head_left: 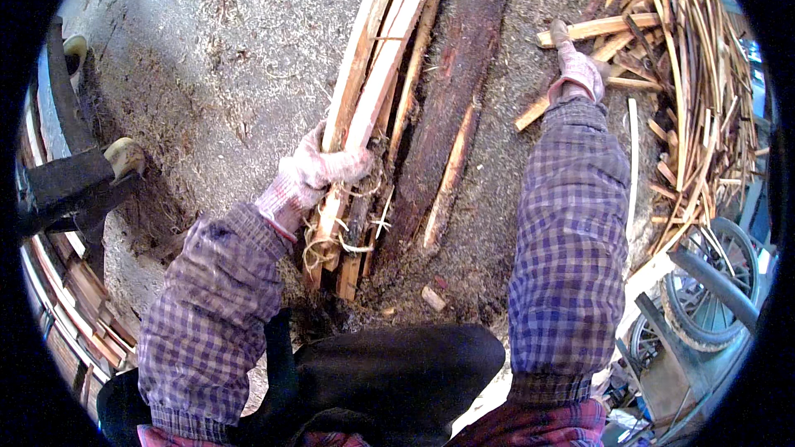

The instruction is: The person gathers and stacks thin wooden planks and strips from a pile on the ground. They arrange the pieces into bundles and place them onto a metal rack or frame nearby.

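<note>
My left hand (319,170), in a pale work glove, is wrapped round the near end of a bundle of long wooden strips (389,45). Loose pale string or shredded fibre (323,248) hangs about that end. Over at the right, my gloved right hand (578,66) closes on a short wooden stick (609,27), a finger or thumb lying across its left end. Part of the grip is hidden by the hand itself. Another stick (534,112) slants beneath this hand. Between my hands lies a dark slab with bark (455,74).
A large heap of thin wooden strips (687,58) curves along the right. Below it stands a spoked wheel (716,281) beside blue metal parts. At the left is a dark metal frame with pale rollers (124,157), with more strips beneath. Wood debris covers the ground (224,58).
</note>
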`<act>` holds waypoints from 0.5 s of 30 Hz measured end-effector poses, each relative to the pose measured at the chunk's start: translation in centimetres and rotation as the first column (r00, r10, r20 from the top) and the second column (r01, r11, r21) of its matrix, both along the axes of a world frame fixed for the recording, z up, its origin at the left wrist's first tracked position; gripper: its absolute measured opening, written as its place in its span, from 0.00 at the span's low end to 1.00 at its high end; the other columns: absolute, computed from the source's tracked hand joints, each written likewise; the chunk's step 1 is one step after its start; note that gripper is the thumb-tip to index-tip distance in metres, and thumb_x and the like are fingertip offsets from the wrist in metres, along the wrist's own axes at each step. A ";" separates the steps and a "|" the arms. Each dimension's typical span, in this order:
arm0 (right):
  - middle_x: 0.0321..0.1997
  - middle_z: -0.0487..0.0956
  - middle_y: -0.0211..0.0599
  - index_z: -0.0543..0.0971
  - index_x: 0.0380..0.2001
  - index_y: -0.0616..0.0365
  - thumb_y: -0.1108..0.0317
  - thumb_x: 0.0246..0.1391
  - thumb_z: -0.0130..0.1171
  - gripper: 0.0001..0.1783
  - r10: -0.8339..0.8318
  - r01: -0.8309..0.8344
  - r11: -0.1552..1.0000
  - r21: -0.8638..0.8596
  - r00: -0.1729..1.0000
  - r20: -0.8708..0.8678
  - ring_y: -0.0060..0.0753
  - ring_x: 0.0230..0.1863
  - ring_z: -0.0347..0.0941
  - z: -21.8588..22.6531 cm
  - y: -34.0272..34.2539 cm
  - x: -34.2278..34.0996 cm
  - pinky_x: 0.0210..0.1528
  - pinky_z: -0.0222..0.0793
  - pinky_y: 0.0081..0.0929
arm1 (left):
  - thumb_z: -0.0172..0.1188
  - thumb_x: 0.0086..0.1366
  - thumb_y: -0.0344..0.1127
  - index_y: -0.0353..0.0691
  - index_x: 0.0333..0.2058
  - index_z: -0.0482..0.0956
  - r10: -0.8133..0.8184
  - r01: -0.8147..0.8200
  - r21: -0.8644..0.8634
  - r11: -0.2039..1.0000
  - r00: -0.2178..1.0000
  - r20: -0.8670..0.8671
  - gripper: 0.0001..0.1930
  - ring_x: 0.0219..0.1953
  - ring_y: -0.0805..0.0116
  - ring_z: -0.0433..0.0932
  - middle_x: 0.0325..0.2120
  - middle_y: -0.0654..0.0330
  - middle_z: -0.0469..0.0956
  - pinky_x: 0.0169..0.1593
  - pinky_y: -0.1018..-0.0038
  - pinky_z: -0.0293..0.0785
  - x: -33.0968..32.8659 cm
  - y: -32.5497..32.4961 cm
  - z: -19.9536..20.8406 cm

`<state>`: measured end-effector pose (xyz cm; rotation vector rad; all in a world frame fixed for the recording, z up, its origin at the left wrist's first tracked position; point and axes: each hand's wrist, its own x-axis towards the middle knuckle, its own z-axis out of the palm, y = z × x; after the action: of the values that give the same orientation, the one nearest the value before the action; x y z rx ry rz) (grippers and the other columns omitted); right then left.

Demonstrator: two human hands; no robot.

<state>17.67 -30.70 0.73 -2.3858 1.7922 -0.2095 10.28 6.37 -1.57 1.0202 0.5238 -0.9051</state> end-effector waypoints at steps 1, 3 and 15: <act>0.53 0.61 0.58 0.50 0.57 0.64 0.33 0.31 0.58 0.59 0.001 -0.001 1.000 0.001 1.000 -0.003 0.51 0.52 0.62 -0.4 0.2 0.1 0.52 0.58 0.36 | 0.68 0.41 0.23 0.35 0.47 0.64 0.019 -0.019 -0.021 1.000 0.999 0.040 0.32 0.29 0.67 0.76 0.31 0.56 0.75 0.33 0.73 0.76 -0.3 0.1 -0.5; 0.53 0.60 0.58 0.50 0.57 0.63 0.33 0.31 0.58 0.59 0.014 -0.014 1.000 0.017 1.000 0.009 0.52 0.51 0.63 -1.0 0.9 0.7 0.51 0.59 0.37 | 0.68 0.41 0.23 0.35 0.46 0.65 0.036 -0.044 -0.100 0.994 0.996 -0.080 0.31 0.29 0.67 0.76 0.31 0.57 0.75 0.33 0.74 0.76 -0.6 1.2 -3.5; 0.51 0.59 0.58 0.48 0.58 0.56 0.31 0.27 0.58 0.60 0.157 -0.147 0.984 -0.104 0.984 0.086 0.56 0.49 0.64 -1.4 -0.4 -0.1 0.47 0.63 0.43 | 0.61 0.49 0.22 0.31 0.45 0.64 0.051 -0.042 -0.083 0.996 0.993 0.104 0.24 0.28 0.63 0.77 0.27 0.52 0.76 0.31 0.71 0.78 -0.3 0.6 -3.4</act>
<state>17.60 -31.07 -0.71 -2.5204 1.5853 -0.3918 9.98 6.94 -5.01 0.9734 0.4166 -0.8195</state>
